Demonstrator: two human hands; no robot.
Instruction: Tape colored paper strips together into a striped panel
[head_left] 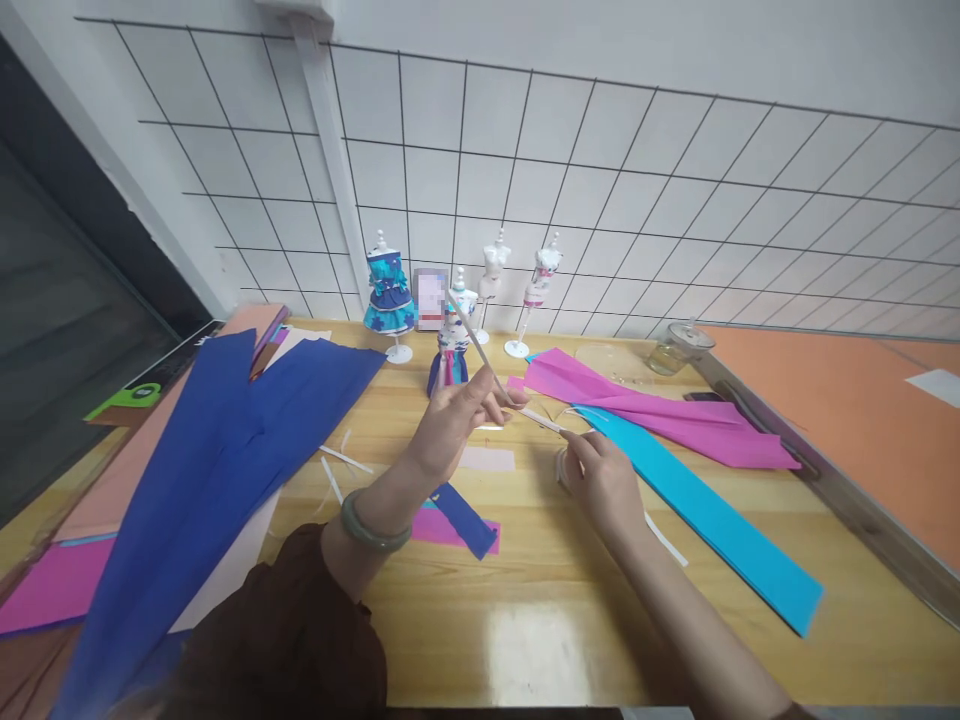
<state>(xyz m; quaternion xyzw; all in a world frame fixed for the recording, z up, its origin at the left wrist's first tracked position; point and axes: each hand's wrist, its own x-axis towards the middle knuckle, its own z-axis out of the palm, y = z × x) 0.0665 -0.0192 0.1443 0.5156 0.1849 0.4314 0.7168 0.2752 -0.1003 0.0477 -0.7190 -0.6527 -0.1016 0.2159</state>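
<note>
My left hand [457, 420], with a green bangle on its wrist, is closed in a pinch on a thin white strip [472, 340] that rises up and to the left from my fingers. My right hand [600, 480] is closed on a small roll of tape [561, 465] against the wooden table [570, 620], and a short length of tape [541, 420] runs from it to my left fingers. Small blue and magenta paper pieces [461, 522] lie just below my left hand.
Large dark blue paper sheets [217, 450] cover the left side. Magenta paper [637, 405] and a cyan strip [712, 520] lie at the right. Several small dress-form mannequins [390, 295] stand at the back by a wire grid [600, 200]. A glass jar [679, 348] sits back right.
</note>
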